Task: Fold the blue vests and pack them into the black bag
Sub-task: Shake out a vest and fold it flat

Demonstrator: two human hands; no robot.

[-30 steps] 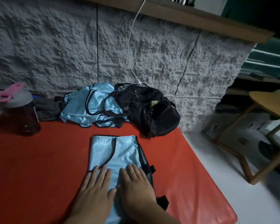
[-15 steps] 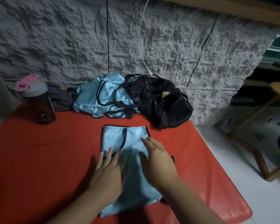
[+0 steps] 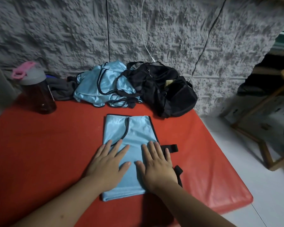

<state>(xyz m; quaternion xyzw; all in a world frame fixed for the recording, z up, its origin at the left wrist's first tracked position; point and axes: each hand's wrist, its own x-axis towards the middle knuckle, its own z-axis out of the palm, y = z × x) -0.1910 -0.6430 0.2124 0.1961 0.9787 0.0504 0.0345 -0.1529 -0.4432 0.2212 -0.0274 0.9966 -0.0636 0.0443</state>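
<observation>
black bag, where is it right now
In the head view the black bag sits at the far right of the red table against the grey wall, touching the pile of unfolded blue vests on its left.

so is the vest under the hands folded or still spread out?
Folded: the blue vest lies as a narrow rectangle, neckline doubled over, both hands flat on it.

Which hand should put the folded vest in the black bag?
Probably the right hand: it lies flat on the folded vest on the side nearer the black bag.
</observation>
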